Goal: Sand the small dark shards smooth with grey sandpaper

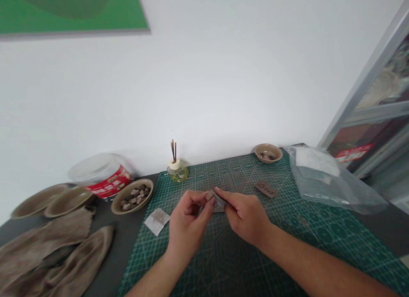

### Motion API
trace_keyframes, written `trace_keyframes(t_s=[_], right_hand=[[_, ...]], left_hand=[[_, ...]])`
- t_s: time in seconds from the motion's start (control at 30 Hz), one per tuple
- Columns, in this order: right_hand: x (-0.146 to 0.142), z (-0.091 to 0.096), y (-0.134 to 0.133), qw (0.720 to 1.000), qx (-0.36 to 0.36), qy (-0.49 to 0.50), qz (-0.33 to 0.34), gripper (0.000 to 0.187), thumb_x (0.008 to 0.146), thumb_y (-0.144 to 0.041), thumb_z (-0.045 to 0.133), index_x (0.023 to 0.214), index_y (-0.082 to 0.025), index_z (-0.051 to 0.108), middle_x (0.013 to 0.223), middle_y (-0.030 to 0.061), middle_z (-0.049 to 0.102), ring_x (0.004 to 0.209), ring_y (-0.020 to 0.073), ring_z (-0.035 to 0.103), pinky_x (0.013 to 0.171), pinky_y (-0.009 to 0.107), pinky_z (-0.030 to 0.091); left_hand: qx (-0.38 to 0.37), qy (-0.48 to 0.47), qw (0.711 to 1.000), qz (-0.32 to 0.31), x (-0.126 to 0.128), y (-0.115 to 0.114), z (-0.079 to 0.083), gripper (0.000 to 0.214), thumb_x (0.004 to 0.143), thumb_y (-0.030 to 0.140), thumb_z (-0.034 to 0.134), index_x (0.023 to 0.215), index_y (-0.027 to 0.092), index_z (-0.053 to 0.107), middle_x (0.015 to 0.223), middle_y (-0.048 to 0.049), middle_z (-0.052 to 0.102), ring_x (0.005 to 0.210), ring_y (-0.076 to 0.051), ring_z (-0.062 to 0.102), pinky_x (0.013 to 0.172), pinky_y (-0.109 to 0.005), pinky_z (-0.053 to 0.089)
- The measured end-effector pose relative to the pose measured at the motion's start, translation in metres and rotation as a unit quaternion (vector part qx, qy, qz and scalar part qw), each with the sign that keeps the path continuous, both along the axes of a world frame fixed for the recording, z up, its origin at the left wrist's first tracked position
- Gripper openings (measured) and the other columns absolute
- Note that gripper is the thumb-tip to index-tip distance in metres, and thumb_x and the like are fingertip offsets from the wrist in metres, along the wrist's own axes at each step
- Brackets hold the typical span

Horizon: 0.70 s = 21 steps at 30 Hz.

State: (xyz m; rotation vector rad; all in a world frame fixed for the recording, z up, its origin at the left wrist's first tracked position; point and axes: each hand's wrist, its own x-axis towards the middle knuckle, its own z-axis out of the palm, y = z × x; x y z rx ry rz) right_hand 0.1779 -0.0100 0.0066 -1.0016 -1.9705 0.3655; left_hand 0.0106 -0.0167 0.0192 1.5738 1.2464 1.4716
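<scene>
A green cutting mat (319, 233) lies under both hands. The left hand (188, 220) and right hand (244, 216) pinch a small grey piece (219, 203) between them, above the mat. The near bowl (113, 206) holds many pebbles (134, 198), the far bowl (257, 150) only a few. The brown tag (266, 188) bears unreadable handwriting; the red tub (108, 182) has unreadable print.

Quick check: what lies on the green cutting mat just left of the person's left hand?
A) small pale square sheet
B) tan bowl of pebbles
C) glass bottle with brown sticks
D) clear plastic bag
A: the small pale square sheet lies on the green cutting mat beside the left hand, which pinches a small grey flat piece with the right hand.
</scene>
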Motion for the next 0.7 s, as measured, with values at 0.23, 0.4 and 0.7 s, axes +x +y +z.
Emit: trace_keyframes(t_s=[0.23,0.4,0.7], right_hand=[[0.0051,0.0001,0.008,0.999,-0.021,0.033,-0.038,0.046,0.085,-0.012,0.051,0.13,-0.022,0.059,0.117,0.0048,0.07,0.099,0.0195,0.07,0.09,0.031,0.055],[0.0052,0.0006,0.0086,0.997,-0.018,0.044,-0.055,0.046,0.088,-0.013,0.049,0.133,-0.023,0.055,0.117,0.005,0.07,0.098,0.0188,0.07,0.087,0.031,0.056],[-0.0005,-0.0007,0.0005,0.993,0.097,-0.07,0.013,0.052,0.09,-0.008,0.043,0.141,-0.018,0.045,0.144,0.0086,0.049,0.122,0.0186,0.057,0.101,0.032,0.05]], left_hand=[[0.01,-0.069,0.998,-0.014,-0.0034,0.0085,-0.0006,0.019,0.08,0.022,0.069,0.094,0.02,0.057,0.079,0.0011,0.063,0.071,-0.012,0.06,0.065,-0.022,0.049],[-0.015,-0.082,0.996,-0.027,-0.0007,0.0091,0.0005,0.029,0.076,0.021,0.071,0.103,0.019,0.059,0.078,0.0012,0.064,0.07,-0.012,0.063,0.067,-0.023,0.052],[-0.028,0.078,0.996,-0.028,-0.005,0.0086,-0.0006,0.007,0.078,0.022,0.067,0.076,0.017,0.062,0.067,0.0024,0.062,0.062,-0.011,0.058,0.059,-0.02,0.047]])
